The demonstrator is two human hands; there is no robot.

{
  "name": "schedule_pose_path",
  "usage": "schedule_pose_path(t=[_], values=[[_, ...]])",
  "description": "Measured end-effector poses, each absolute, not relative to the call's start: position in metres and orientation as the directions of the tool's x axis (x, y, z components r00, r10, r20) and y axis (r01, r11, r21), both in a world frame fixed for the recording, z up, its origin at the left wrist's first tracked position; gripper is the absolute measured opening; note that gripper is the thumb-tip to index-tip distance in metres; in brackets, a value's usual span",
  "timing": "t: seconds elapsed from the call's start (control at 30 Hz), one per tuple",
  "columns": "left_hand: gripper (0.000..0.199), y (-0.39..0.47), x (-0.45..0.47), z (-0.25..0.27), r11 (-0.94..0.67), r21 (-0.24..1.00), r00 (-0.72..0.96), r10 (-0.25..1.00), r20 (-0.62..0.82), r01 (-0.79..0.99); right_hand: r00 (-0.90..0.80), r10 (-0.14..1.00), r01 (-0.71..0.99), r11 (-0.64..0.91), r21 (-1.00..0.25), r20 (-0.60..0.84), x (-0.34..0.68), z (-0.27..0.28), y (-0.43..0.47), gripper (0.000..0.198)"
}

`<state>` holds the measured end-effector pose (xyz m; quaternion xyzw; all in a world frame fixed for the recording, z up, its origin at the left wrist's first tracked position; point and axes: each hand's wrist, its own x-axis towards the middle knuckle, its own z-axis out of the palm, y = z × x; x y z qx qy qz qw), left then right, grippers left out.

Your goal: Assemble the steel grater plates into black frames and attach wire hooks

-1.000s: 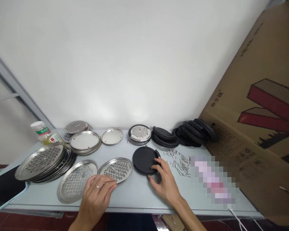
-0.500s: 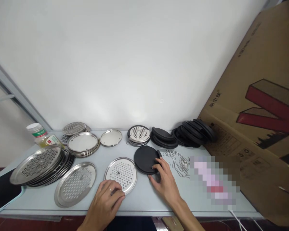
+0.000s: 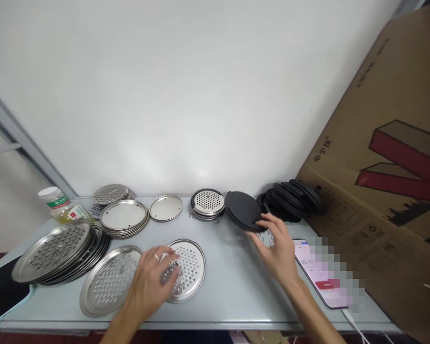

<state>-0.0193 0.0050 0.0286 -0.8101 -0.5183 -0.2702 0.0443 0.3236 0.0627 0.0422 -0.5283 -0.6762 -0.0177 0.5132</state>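
Right-hand grip point(image 3: 277, 246) pinches the black disc point(image 3: 242, 210) by its near edge, holding it tilted off the surface point(image 3: 222, 291), so the disc lies up and away from the fingers, toward the wall and just beside the black-rimmed perforated stack point(image 3: 208, 203). Left hand point(image 3: 154, 279) lies flat, fingers spread, on the small perforated metal plate point(image 3: 188, 267), which rests directly under it, beside a larger perforated tray point(image 3: 105, 282).
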Motion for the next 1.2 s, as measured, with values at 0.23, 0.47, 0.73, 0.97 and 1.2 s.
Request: schedule_pose_path(t=[0.23, 0.47, 0.73, 0.97, 1.2], values=[[0.034, 0.108, -0.026, 0.044, -0.121, 0.113, 0.073, 0.929, 0.362, 0.986, 0.133, 0.8, 0.783, 0.277, -0.557, 0.586, 0.34, 0.049, 0.153, 0.024], [0.021, 0.141, -0.036, 0.035, -0.152, 0.028, 0.136, 0.942, 0.307, 0.988, 0.028, 0.849, 0.808, 0.292, -0.512, 0.528, 0.344, 0.034, 0.162, 0.033], [0.023, 0.141, -0.036, 0.038, -0.213, -0.067, 0.221, 0.885, 0.409, 0.975, 0.047, 0.819, 0.815, 0.301, -0.496, 0.572, 0.35, 0.031, 0.133, 0.043], [0.02, 0.115, -0.03, 0.079, -0.248, -0.03, 0.219, 0.782, 0.584, 0.968, 0.067, 0.783, 0.741, 0.376, -0.557, 0.619, 0.329, 0.039, 0.07, 0.034], [0.014, -0.003, 0.025, 0.067, -0.691, 0.05, 0.443, 0.516, 0.733, 0.722, -0.03, 0.998, 0.119, 0.055, -0.991, 0.052, 0.288, 0.033, 0.002, 0.045]])
